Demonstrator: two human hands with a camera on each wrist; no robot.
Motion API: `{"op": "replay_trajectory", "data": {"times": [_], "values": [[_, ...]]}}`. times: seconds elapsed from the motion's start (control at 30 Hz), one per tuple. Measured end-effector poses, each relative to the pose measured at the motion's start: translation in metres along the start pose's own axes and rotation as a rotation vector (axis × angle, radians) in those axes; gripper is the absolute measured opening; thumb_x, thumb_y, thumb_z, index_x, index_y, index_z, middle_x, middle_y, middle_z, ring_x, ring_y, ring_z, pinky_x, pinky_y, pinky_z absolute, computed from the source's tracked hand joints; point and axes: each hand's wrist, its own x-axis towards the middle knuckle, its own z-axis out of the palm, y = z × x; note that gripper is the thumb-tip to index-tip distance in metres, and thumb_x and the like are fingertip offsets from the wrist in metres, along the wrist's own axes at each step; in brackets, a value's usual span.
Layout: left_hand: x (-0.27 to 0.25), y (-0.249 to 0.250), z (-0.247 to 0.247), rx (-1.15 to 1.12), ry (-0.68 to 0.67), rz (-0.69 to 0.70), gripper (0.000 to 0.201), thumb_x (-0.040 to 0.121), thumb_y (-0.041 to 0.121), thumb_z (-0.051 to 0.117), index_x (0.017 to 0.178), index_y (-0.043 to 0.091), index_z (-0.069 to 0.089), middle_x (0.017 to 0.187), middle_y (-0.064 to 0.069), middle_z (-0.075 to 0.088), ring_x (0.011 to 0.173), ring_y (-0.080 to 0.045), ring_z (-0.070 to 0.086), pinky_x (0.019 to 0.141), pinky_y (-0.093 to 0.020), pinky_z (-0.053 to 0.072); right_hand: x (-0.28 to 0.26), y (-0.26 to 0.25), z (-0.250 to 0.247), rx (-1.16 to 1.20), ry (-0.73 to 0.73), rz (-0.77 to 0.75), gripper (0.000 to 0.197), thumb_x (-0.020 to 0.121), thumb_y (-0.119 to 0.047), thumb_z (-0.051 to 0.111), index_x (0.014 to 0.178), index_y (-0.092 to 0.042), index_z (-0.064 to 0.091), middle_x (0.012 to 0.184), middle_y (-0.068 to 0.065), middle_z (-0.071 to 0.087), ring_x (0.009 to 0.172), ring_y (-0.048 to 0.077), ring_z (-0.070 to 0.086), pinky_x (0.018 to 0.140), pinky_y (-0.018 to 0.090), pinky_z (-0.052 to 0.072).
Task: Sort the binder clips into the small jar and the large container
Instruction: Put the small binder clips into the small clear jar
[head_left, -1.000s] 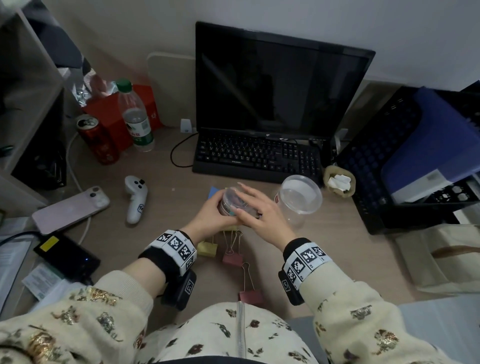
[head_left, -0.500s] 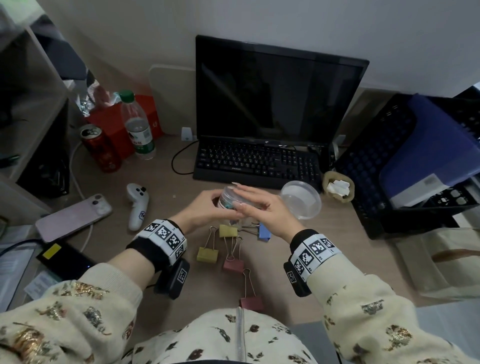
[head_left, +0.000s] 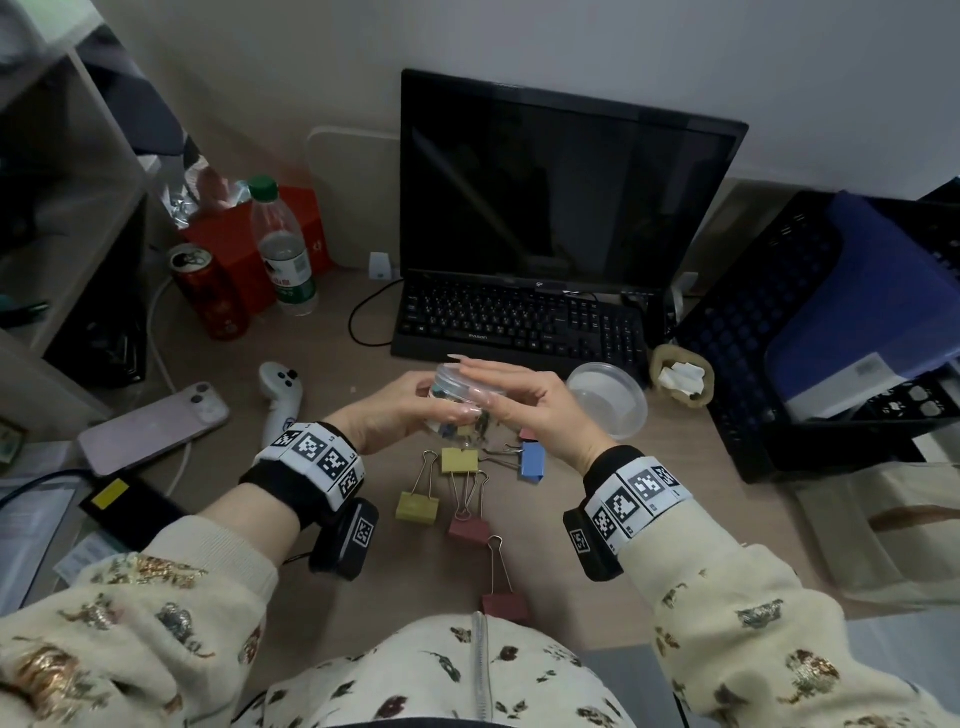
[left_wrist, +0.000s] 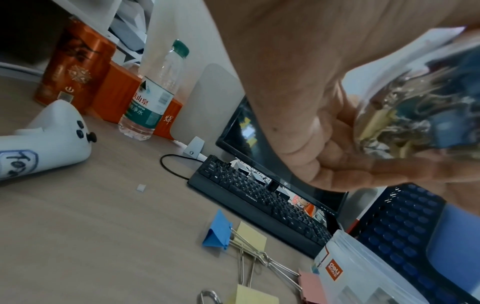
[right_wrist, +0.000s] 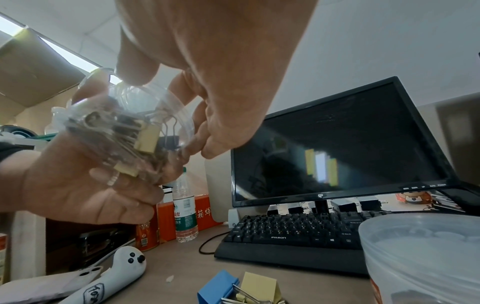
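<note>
My left hand holds the small clear jar in the air above the desk, its fingers wrapped round the body. Small binder clips fill the jar, yellow and dark ones. My right hand lies over the top, with thumb and fingers gripping the rim of the lid. The large translucent container stands to the right with its lid on. Under my hands several large clips lie on the desk: a yellow clip, a blue clip, and a pink clip.
A black keyboard and a monitor stand behind my hands. A white controller, a phone, a can and a water bottle are at the left. A black crate fills the right side.
Both hands have raised the jar off the desk, and the blue and yellow clips that lay under them now show. The large container has stayed put.
</note>
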Motion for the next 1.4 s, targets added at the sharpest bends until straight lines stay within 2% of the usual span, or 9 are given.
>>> {"op": "replay_trajectory", "data": {"times": [0.1,0.33,0.67,0.83,0.97,1.07,1.17,1.27,1.4], "values": [[0.000,0.005,0.001,0.121,0.015,0.004,0.043,0.063,0.041,0.076,0.103,0.028,0.067,0.100,0.003,0.073,0.094,-0.011,0.067,0.079,-0.022,0.051,-0.002,0.003,0.001,-0.020,0.027,0.026,0.042,0.086,-0.029,0.068,0.126,-0.017,0.063,0.139,-0.002,0.054,0.131,0.008,0.047,0.110,0.044,0.040],[0.005,0.000,0.005,0.207,0.043,0.014,0.066,0.058,0.036,0.081,0.116,0.011,0.062,0.111,-0.009,0.069,0.098,-0.014,0.066,0.084,-0.023,0.053,-0.005,-0.001,0.002,-0.229,0.008,0.019,0.063,0.082,-0.041,0.071,0.139,-0.039,0.045,0.144,-0.014,0.042,0.134,0.003,0.038,0.112,0.038,0.036],[0.009,-0.007,0.018,0.306,0.109,0.039,0.040,0.061,0.017,0.088,0.094,0.020,0.066,0.087,0.010,0.067,0.077,0.004,0.062,0.070,-0.013,0.047,-0.007,0.008,0.021,-0.263,0.172,-0.009,0.047,0.080,-0.028,0.077,0.123,-0.022,0.061,0.121,-0.008,0.057,0.116,0.005,0.054,0.100,0.027,0.045],[0.012,-0.016,0.022,0.266,0.156,0.035,0.051,0.050,0.036,0.084,0.096,0.027,0.063,0.088,0.014,0.067,0.078,0.006,0.063,0.069,-0.012,0.047,-0.006,0.013,0.019,-0.254,0.162,-0.023,0.047,0.077,-0.030,0.076,0.121,-0.022,0.062,0.120,-0.007,0.058,0.116,0.007,0.055,0.099,0.023,0.045],[0.015,-0.018,0.021,0.286,0.190,0.028,0.050,0.065,0.010,0.087,0.106,0.023,0.062,0.094,0.013,0.068,0.084,0.005,0.064,0.071,-0.010,0.047,-0.003,0.012,0.014,-0.297,0.126,0.027,0.050,0.080,-0.024,0.077,0.127,-0.024,0.058,0.121,-0.012,0.056,0.114,-0.001,0.052,0.095,0.013,0.041],[0.019,-0.017,0.025,0.301,0.248,0.059,0.062,0.067,0.013,0.087,0.122,0.022,0.060,0.105,0.014,0.068,0.093,0.010,0.063,0.075,-0.006,0.046,0.001,0.015,0.010,-0.421,0.125,0.127,0.064,0.083,-0.039,0.071,0.140,-0.028,0.044,0.132,-0.011,0.049,0.119,-0.002,0.046,0.099,0.016,0.037],[0.024,-0.018,0.027,0.456,0.362,0.033,0.066,0.058,0.042,0.082,0.120,0.034,0.058,0.102,0.020,0.068,0.094,0.005,0.063,0.080,-0.015,0.049,0.007,0.021,0.011,-0.551,0.135,0.323,0.079,0.084,-0.059,0.060,0.148,-0.030,0.026,0.146,0.001,0.039,0.131,0.015,0.042,0.107,0.031,0.037],[0.032,-0.021,0.027,0.591,0.376,-0.057,0.078,0.050,0.060,0.073,0.122,0.036,0.054,0.103,0.019,0.067,0.097,-0.004,0.063,0.087,-0.032,0.054,0.013,0.029,0.009,-0.665,0.151,0.387,0.078,0.082,-0.067,0.055,0.145,-0.030,0.028,0.139,0.006,0.047,0.124,0.024,0.050,0.102,0.041,0.043],[0.042,-0.026,0.022,0.577,0.305,-0.138,0.108,0.057,0.054,0.084,0.146,0.031,0.028,0.142,0.009,0.050,0.126,-0.011,0.050,0.108,-0.039,0.042,0.019,0.034,-0.008,-0.712,0.120,0.510,0.079,0.081,-0.069,0.054,0.143,-0.024,0.033,0.135,0.007,0.053,0.118,0.026,0.055,0.095,0.039,0.048]]}}
